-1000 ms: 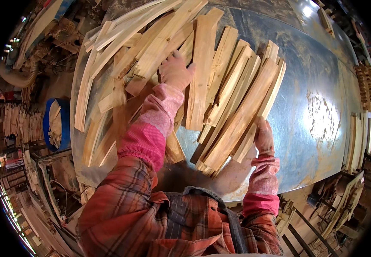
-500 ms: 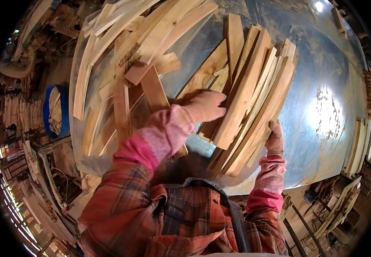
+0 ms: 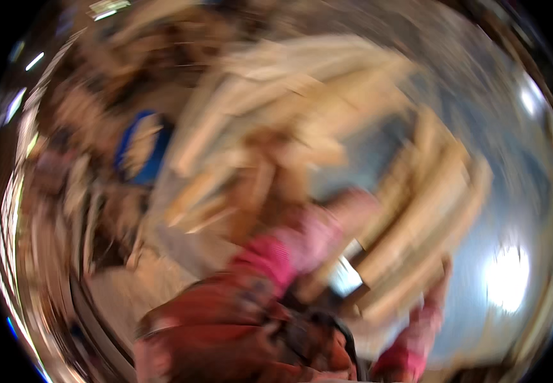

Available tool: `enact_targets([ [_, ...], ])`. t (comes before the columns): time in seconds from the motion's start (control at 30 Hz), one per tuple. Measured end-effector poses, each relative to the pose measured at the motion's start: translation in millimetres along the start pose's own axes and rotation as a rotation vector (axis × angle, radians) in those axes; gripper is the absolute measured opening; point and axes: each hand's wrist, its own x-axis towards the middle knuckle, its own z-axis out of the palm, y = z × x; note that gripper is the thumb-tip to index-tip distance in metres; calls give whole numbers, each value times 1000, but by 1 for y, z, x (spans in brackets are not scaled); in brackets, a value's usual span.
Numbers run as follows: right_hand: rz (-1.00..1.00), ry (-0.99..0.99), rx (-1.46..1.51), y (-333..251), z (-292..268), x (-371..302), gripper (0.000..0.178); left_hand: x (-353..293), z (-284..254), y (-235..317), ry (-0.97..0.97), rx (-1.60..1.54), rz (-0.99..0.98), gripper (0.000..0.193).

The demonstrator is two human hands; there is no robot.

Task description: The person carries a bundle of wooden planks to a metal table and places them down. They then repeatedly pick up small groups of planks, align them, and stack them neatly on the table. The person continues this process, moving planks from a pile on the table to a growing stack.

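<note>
On the metal table [image 3: 525, 191]: bundle of wooden slats [image 3: 417, 217], both hands at it, view heavily blurred.
Left hand [image 3: 356, 207], pink cuff, lies against the bundle's near-left side; right hand [image 3: 439, 287] sits under its lower right edge; finger grip on either cannot be told through the blur. Larger heap of loose slats [image 3: 276, 96] spreads beyond, upper left. Blue bin [image 3: 142, 147] stands off the table's left edge.

- My whole view is smeared by heavy motion blur; no edge is sharp.
- A white glare patch [image 3: 507, 279] burns on the shiny table [image 3: 512, 191] at right.
- Small lamps [image 3: 531, 99] glint up top.
- The fisheye rim bends everything and falls to black.
</note>
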Motion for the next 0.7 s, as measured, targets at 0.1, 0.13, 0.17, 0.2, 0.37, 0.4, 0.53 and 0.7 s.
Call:
enact_targets([
  [0.1,-160,-139,8,14,-88,39,80,39,-101,93,-71,-677,-471,42],
  [0.13,-191,-164,-40,22,-113,75,80,69,-26,53,177,-651,-406,46],
  [0.17,-226,-191,-155,26,-142,103,80,74,-8,50,464,-753,-491,50],
  [0.2,-248,-207,-262,26,-141,107,81,74,-13,46,426,-858,-642,61],
  [0.37,-273,5,-120,27,-80,58,86,73,-30,55,216,-883,-852,85],
  [0.4,-305,52,-85,25,-86,50,86,65,-58,72,155,-936,-771,84],
  [0.53,-178,-11,12,34,-76,34,92,40,-53,44,14,-1055,-588,58],
  [0.7,-171,114,161,48,-110,-1,82,48,-19,81,-110,-1410,-431,56],
])
